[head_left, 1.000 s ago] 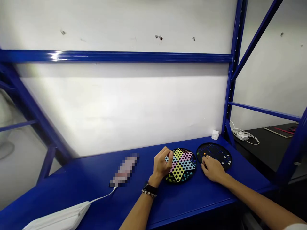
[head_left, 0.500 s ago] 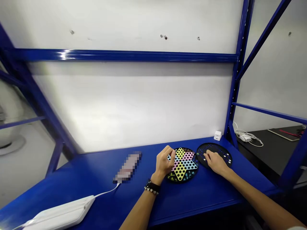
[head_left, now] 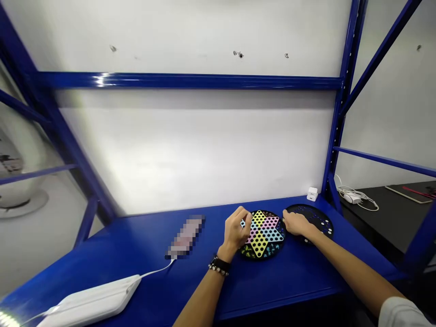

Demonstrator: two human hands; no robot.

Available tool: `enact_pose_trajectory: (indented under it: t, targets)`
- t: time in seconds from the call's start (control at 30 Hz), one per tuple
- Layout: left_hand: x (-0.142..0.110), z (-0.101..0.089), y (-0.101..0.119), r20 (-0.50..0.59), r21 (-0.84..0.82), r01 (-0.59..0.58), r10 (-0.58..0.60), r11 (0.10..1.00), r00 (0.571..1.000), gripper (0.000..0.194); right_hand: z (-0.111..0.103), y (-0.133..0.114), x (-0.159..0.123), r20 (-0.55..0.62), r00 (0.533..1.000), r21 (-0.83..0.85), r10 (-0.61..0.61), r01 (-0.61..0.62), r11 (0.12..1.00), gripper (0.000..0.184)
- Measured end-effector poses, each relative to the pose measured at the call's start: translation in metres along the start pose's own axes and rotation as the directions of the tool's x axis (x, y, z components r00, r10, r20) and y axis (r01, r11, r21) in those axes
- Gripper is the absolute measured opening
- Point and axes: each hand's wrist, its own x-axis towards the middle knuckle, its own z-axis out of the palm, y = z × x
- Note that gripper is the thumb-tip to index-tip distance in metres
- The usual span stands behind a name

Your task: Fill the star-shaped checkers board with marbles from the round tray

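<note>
A round Chinese checkers board (head_left: 264,234) with a yellow, pink and blue star lies on the blue shelf (head_left: 143,254). My left hand (head_left: 237,229) rests curled on the board's left edge, fingers bent as if pinching something too small to make out. To the right lies a round black tray (head_left: 315,216) holding several small marbles. My right hand (head_left: 295,223) sits between board and tray, fingers drawn together at the board's right rim; what they hold is hidden.
A blurred flat object (head_left: 186,236) lies left of the board, cabled to a white power bank (head_left: 91,304) at the shelf's front left. A white plug (head_left: 312,194) stands by the blue upright (head_left: 335,131). A black table (head_left: 384,209) with cables lies to the right.
My right hand has moved left from over the black tray to the right rim of the star board. The left hand has stayed on the board's left edge. The view has drifted slightly.
</note>
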Motion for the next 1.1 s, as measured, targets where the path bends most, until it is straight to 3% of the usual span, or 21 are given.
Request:
enact_pose_trajectory:
  t: [0.1, 0.17, 0.3, 0.43, 0.53, 0.73, 0.97, 1.1]
  targets:
    - [0.001, -0.004, -0.001, -0.060, -0.019, -0.020, 0.019, 1.000, 0.998, 0.028, -0.011, -0.012, -0.001, -0.050, 0.998, 0.142, -0.023, 0.030, 0.989, 0.026]
    - [0.001, -0.008, -0.004, -0.142, -0.014, -0.037, 0.034, 0.999, 0.989, 0.028, -0.017, -0.037, -0.003, -0.091, 0.990, 0.213, -0.104, 0.121, 0.970, 0.026]
    - [0.001, -0.015, -0.015, -0.326, 0.020, -0.062, 0.065, 0.998, 0.943, 0.033, -0.016, -0.111, 0.002, -0.092, 0.943, 0.113, -0.320, 0.330, 0.937, 0.028]
    - [0.001, -0.017, -0.023, -0.408, 0.023, -0.094, 0.095, 0.995, 0.908, 0.037, -0.004, -0.159, 0.016, 0.045, 0.918, -0.039, -0.395, 0.396, 0.917, 0.040]
    - [0.002, -0.017, -0.023, -0.412, 0.029, -0.099, 0.102, 0.995, 0.906, 0.034, 0.002, -0.170, 0.027, 0.048, 0.913, -0.076, -0.406, 0.408, 0.910, 0.044]
    - [0.003, -0.015, -0.019, -0.366, 0.021, -0.095, 0.096, 0.995, 0.926, 0.026, 0.008, -0.179, 0.048, -0.059, 0.901, -0.038, -0.430, 0.429, 0.903, 0.031]
    - [0.002, -0.014, -0.017, -0.352, 0.016, -0.082, 0.082, 0.997, 0.932, 0.024, 0.044, -0.185, 0.061, -0.211, 0.855, -0.059, -0.473, 0.472, 0.880, 0.022]
    - [0.002, -0.014, -0.016, -0.335, 0.019, -0.085, 0.087, 0.996, 0.938, 0.025, 0.053, -0.181, 0.061, -0.258, 0.840, -0.065, -0.478, 0.478, 0.876, 0.025]
